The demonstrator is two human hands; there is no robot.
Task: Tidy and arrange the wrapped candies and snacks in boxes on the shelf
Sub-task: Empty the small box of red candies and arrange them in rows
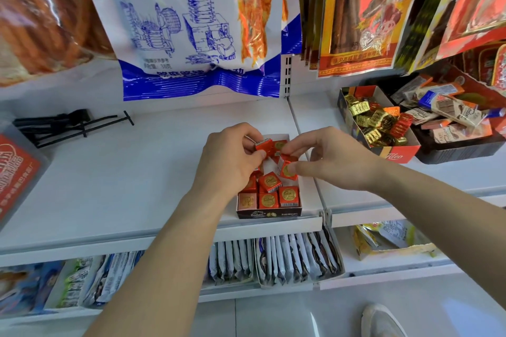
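A small dark box (269,213) is set on the white shelf (123,172), close to its near edge. It is partly filled with red candy cubes (268,200), each wrapped in shiny red foil with a gold circle on it. Three cubes are lined up in the near row. The ones behind them are tipped and mixed up.

Both hands are held over the far half of the box. A top cube (264,145) is pinched by the left hand (232,164) between the thumb and curled fingers. A tilted cube (286,171) is pinched by the right hand (334,161) between the thumb and first finger, with its gold circle turned up. It cannot be told if the two held cubes touch.

To the right, an open box of gold and red candies (402,154) is placed, and just past it a dark tray (460,152) is piled with chocolate bars (451,111). Black hooks (68,126) are laid at the far left. A blue and white bag (191,35) is hung above.
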